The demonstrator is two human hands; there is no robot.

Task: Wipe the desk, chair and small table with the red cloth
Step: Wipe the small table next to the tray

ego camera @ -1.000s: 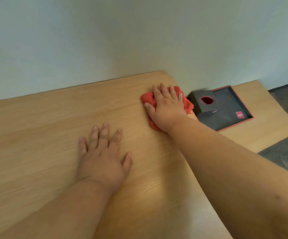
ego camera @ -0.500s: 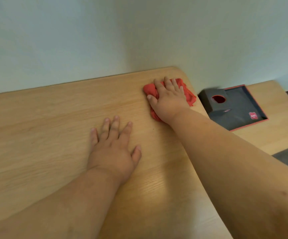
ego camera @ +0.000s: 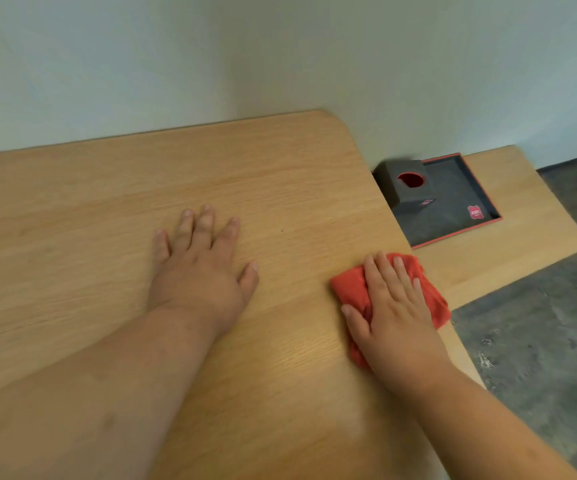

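The red cloth [ego camera: 353, 289] lies crumpled on the light wooden desk [ego camera: 107, 209], right at its right edge. My right hand [ego camera: 392, 313] presses flat on the cloth, fingers pointing away from me, with part of the cloth sticking out past the desk's edge. My left hand [ego camera: 200, 271] rests palm down on the bare desk top to the left, fingers spread, holding nothing. Lower down, to the right of the desk, stands the small wooden table [ego camera: 529, 237]. No chair is in view.
A dark grey tray with a red rim [ego camera: 460, 192] sits on the small table, with a grey box with a round red hole [ego camera: 406, 183] in it. A pale wall runs behind the desk. Grey floor [ego camera: 539, 341] lies to the right.
My right hand has slid the cloth from the desk's far right corner toward me along the right edge. My left hand has stayed flat on the desk.
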